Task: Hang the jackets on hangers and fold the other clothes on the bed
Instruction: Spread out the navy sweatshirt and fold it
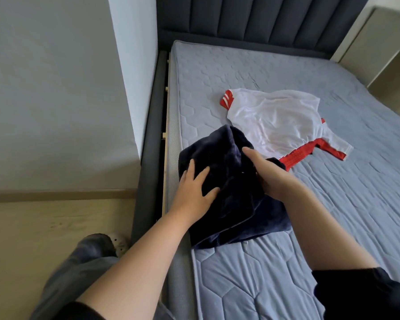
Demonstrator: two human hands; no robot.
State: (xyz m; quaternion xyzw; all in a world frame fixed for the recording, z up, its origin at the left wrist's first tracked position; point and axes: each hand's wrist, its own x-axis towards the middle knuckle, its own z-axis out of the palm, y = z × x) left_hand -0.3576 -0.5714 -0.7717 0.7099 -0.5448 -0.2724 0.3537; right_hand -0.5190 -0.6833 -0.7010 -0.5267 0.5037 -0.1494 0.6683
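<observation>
So we're mid-fold on the dark navy fleecy garment [236,209], which sits bunched up on the bed [333,204] right by its near left edge. One corner touches the red hem of the white-and-red jacket [275,121] lying further back. Our left hand [194,188] is flat on the fabric, fingers spread, pressing down with nothing gripped. Our right hand [273,174] lies along the right side of the bundle. Its fingertips look straight-ish, but the lower fingers and thumb are hidden by the fabric, so honestly we can't tell if it's pinching a fold or just resting there. Tips from here, imo: thick plush like this likely springs back, so use the left palm as the anchor and sweep the right outward to flatten the lumps before the next fold. We'd also slide the whole thing a bit further in, since it sits close to the bed's side and could slip off. And lift it clear of the jacket, which probably wants a hanger anyway.
</observation>
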